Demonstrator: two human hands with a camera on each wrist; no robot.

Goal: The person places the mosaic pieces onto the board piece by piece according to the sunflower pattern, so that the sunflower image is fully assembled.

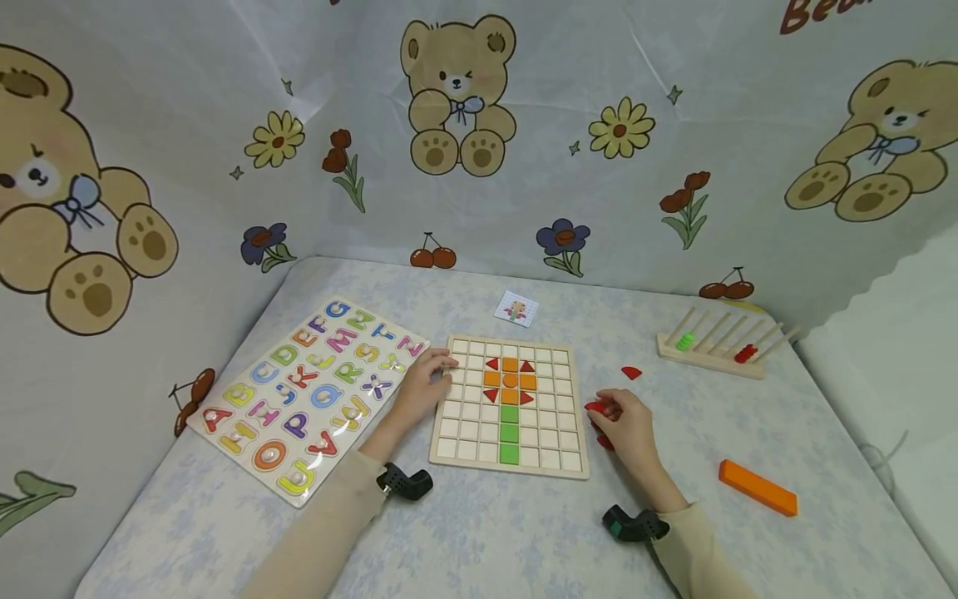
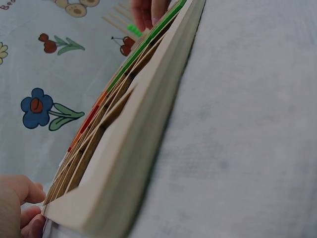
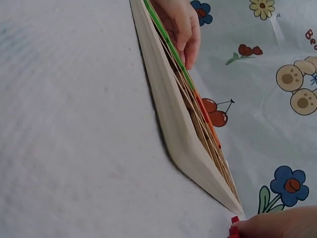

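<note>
A wooden grid board [image 1: 550,437] lies flat in the head view. On it, orange squares surround an orange circle [image 1: 510,380], red triangles [image 1: 491,395] sit at the corners, and three green squares [image 1: 509,433] run below. My left hand [image 1: 422,387] rests at the board's upper left edge, fingers loosely bent. Right of the board, my right hand [image 1: 629,428] pinches a red piece [image 1: 595,407] between thumb and finger; the right wrist view shows red [image 3: 234,229] at the fingertip. Another red piece [image 1: 605,443] lies close below, partly hidden, and a red fan-shaped piece [image 1: 631,373] lies above.
An alphabet puzzle board [image 1: 254,374] lies at left, close to my left forearm. Behind the grid board is a small picture card [image 1: 516,309]. A wooden peg rack with beads [image 1: 711,358] stands back right, and an orange bar [image 1: 758,487] lies at right.
</note>
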